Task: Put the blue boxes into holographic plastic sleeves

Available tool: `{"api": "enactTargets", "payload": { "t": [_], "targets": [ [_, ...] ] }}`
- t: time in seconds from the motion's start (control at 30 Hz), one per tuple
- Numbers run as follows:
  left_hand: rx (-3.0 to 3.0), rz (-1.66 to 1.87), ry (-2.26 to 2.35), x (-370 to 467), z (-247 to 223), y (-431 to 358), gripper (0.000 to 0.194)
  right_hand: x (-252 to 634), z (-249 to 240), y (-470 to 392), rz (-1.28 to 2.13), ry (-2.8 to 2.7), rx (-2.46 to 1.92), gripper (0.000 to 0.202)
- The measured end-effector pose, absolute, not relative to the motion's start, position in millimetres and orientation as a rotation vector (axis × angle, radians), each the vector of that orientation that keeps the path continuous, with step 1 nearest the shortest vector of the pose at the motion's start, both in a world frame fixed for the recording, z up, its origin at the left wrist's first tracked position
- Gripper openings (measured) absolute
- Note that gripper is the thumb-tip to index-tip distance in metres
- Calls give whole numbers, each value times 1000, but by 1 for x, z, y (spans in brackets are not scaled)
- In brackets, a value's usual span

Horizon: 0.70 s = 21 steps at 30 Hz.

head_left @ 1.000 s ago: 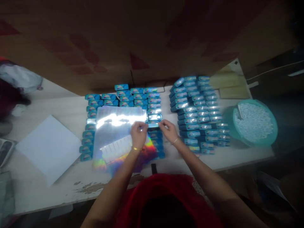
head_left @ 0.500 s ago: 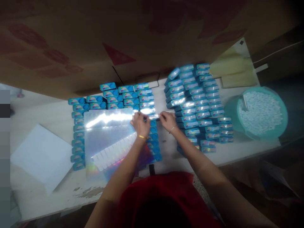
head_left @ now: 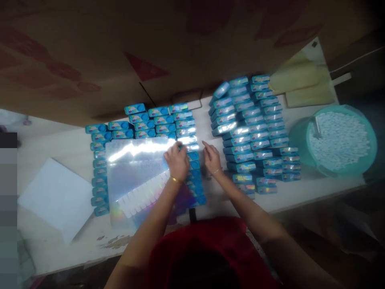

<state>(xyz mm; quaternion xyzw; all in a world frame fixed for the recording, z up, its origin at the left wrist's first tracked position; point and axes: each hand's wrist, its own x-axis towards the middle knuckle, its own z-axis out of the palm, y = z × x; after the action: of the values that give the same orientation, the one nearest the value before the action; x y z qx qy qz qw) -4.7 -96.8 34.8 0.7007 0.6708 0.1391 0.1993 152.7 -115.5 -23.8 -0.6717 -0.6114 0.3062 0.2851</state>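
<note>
My left hand (head_left: pixel 177 162) rests, fingers bent, at the edge of a clear, shiny sheet (head_left: pixel 132 160) and against a column of small blue boxes (head_left: pixel 185 131). Whatever lies under its fingertips is hidden. Just right of that column hovers my right hand (head_left: pixel 212 159), its index finger stretched out and nothing visible in it. Several boxes in the column carry glossy film on top, while those nearer me show plain blue ovals. On the clear sheet lies a strip of white labels (head_left: pixel 144 195), with a rainbow-sheen sheet (head_left: pixel 180 204) partly under my left forearm.
More blue boxes (head_left: pixel 255 124) stand in rows to the right, many with glossy tops. A turquoise tub (head_left: pixel 371 140) holds many small pale pieces and a metal scoop (head_left: pixel 317 127). White paper (head_left: pixel 57 196) lies at left. A large cardboard box (head_left: pixel 102 52) walls off the back.
My right hand has let go of the shiny strip stretched between both hands and drawn slightly down. The left hand stays at the same column. The view has shifted slightly.
</note>
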Motion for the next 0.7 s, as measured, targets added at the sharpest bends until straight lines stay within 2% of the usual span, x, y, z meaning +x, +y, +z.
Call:
{"api": "enactTargets", "payload": {
  "t": [0.1, 0.2, 0.33, 0.5, 0.57, 0.7],
  "targets": [
    [2093, 256, 1763, -5, 30, -108, 44, 151, -30, -130, 815, -1828, -1775, 52],
    [2098, 191, 1728, -3, 30, -112, 44, 156, -30, -133, 809, -2011, -1860, 55],
    [1997, 382, 1807, -34, 46, -130, 41, 158, -7, -130, 699, -1977, -1886, 43],
    [1373, 822, 2326, -143, 65, -226, 44, 122, 41, -163, 779, -2009, -1693, 33],
    [1072, 783, 2502, -179, 62, -274, 44, 100, 51, -187, 827, -2078, -1721, 33],
    [1125, 655, 2388, -195, 51, -334, 34, 69, 52, -229, 888, -2044, -1786, 40]
  ]
}}
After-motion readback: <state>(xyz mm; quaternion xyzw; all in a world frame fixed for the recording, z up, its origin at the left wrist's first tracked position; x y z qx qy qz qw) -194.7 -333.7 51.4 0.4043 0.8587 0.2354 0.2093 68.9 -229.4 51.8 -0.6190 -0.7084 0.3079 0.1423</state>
